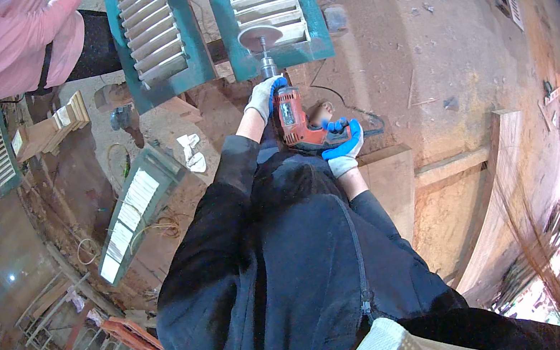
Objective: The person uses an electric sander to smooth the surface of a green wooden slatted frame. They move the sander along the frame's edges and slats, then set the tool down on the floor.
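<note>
A red power drill [291, 119] with a metal chuck is held out in front of my body, pointing away from me. A round sanding disc [260, 37] sits on its front end, over the near end of a teal louvred shutter [316, 21]; whether it touches the slats I cannot tell. My left hand [264, 97], in a white and blue glove, wraps the drill's front just behind the chuck. Around the rear handle closes my gloved right hand [346, 146]. A second louvred shutter [198, 60] with pale slats lies to the left.
At the upper left is another person in a pink top [22, 47]. A dark cord [342, 104] trails over the floor by the drill. Left of me lie stacked wood pieces [52, 129] and a shutter panel [116, 243]. A wooden frame [453, 167] is close on my right.
</note>
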A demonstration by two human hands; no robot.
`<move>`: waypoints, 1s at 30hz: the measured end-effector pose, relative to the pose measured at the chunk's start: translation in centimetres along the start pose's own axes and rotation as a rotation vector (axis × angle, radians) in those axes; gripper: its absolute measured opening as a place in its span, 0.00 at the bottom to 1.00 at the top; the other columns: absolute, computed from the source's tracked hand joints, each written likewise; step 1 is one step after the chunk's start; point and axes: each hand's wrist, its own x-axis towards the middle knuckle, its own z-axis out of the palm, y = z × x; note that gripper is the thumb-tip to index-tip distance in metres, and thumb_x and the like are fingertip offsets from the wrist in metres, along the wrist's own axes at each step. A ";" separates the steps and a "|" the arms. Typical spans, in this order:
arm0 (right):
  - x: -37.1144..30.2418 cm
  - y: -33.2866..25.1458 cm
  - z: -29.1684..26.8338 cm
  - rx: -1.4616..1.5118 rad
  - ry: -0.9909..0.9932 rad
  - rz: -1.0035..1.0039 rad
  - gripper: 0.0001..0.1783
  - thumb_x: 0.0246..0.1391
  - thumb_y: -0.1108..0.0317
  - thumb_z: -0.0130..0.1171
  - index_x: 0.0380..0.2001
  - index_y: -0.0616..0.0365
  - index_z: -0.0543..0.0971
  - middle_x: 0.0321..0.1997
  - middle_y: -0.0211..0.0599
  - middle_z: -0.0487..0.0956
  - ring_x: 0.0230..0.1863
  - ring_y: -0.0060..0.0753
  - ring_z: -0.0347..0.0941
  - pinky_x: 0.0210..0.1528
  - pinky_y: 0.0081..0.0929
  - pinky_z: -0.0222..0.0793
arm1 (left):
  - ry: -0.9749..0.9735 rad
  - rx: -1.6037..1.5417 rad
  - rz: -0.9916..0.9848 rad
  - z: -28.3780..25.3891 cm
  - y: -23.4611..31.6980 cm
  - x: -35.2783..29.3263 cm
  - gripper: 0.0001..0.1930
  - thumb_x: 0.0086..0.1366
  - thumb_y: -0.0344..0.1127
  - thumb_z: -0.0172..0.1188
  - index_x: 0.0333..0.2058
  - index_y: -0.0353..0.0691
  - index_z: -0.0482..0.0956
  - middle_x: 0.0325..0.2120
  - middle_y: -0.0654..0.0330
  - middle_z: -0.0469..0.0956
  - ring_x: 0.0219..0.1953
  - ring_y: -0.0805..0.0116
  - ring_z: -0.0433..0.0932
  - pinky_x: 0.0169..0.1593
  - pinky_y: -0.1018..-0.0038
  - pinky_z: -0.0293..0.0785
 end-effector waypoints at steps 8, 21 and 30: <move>0.6 0.0 -0.6 -0.036 -0.066 -0.084 0.16 0.56 0.55 0.53 0.24 0.55 0.71 0.21 0.32 0.70 0.25 0.34 0.68 0.50 0.47 0.69 | -0.173 -0.153 -0.154 1.0 0.7 -1.3 0.09 0.59 0.42 0.62 0.32 0.45 0.73 0.23 0.60 0.78 0.24 0.63 0.78 0.32 0.60 0.77; 2.7 -4.6 -0.2 -0.060 -0.222 -0.143 0.14 0.56 0.57 0.54 0.27 0.57 0.74 0.24 0.31 0.71 0.24 0.31 0.68 0.48 0.52 0.70 | -0.281 -0.294 -0.111 3.5 -0.8 -0.8 0.06 0.60 0.41 0.59 0.31 0.47 0.76 0.27 0.62 0.80 0.29 0.64 0.78 0.39 0.62 0.76; 2.9 -8.2 0.1 -0.132 -0.043 -0.275 0.18 0.59 0.54 0.51 0.26 0.59 0.73 0.20 0.31 0.69 0.22 0.30 0.67 0.52 0.50 0.67 | -0.352 -0.255 -0.129 9.6 -2.5 2.4 0.09 0.62 0.43 0.59 0.34 0.46 0.76 0.28 0.61 0.80 0.29 0.64 0.79 0.38 0.63 0.76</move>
